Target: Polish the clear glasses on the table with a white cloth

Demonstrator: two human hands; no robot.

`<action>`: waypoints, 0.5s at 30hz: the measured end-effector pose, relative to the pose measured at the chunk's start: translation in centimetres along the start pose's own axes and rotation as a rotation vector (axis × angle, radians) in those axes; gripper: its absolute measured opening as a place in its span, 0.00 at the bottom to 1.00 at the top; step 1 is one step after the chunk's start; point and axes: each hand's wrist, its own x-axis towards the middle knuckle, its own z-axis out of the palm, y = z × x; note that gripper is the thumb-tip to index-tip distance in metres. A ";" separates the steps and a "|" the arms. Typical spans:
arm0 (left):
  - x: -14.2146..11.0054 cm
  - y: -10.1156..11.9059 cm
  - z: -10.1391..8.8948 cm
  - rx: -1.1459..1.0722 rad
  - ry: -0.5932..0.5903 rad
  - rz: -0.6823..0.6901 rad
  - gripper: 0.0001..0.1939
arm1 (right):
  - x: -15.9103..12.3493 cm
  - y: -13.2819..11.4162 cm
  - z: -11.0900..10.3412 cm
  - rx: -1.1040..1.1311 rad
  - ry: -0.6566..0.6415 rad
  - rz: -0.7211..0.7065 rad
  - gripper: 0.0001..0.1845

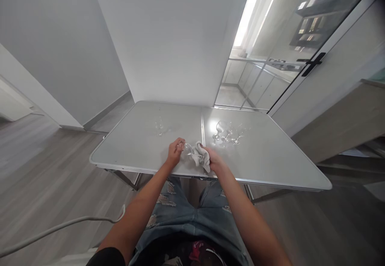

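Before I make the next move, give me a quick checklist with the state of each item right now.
1. Left hand holding a glass: ok.
2. Right hand holding the cloth against that glass: ok.
3. Three glasses on the right upright and apart from the right hand: ok.
4. Glassware on the left apart from the left hand: ok.
5. Cloth well away from the table's near edge: not ok; its lower end is close to it.
6. Held glass free of smudges: cannot tell; too small to see.
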 end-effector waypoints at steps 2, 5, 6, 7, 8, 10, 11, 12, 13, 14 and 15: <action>0.0 0.1 0.0 0.023 0.032 0.019 0.22 | -0.2 -0.1 -0.3 0.086 0.142 -0.076 0.19; 0.1 -0.1 0.0 0.049 0.071 0.049 0.22 | -0.7 -0.2 -0.3 0.148 0.343 -0.253 0.20; 0.1 -0.2 0.1 0.055 0.072 0.057 0.22 | -1.0 -0.1 -0.1 0.141 0.368 -0.300 0.20; 0.2 -0.3 0.1 0.059 0.064 0.063 0.23 | -1.2 -0.1 0.2 0.118 0.375 -0.342 0.21; 0.2 -0.5 0.2 0.059 0.051 0.067 0.23 | -1.5 0.0 0.5 0.078 0.373 -0.382 0.21; 0.2 -0.7 0.3 0.057 0.027 0.065 0.23 | -2.2 0.2 1.2 -0.063 0.369 -0.454 0.23; 0.2 -0.7 0.3 0.055 0.017 0.060 0.24 | -2.5 0.1 1.5 -0.159 0.373 -0.487 0.24; 0.2 -0.8 0.3 0.053 0.008 0.052 0.24 | -2.9 0.0 1.8 -0.261 0.381 -0.518 0.25; 0.2 -0.8 0.3 0.050 0.001 0.044 0.24 | -3.2 -0.1 2.0 -0.358 0.386 -0.550 0.27; 0.2 -0.9 0.3 0.046 -0.005 0.038 0.25 | -3.5 -0.3 2.1 -0.443 0.388 -0.583 0.28; 0.2 -0.9 0.3 0.045 -0.010 0.035 0.25 | -3.7 -0.5 2.2 -0.509 0.386 -0.616 0.29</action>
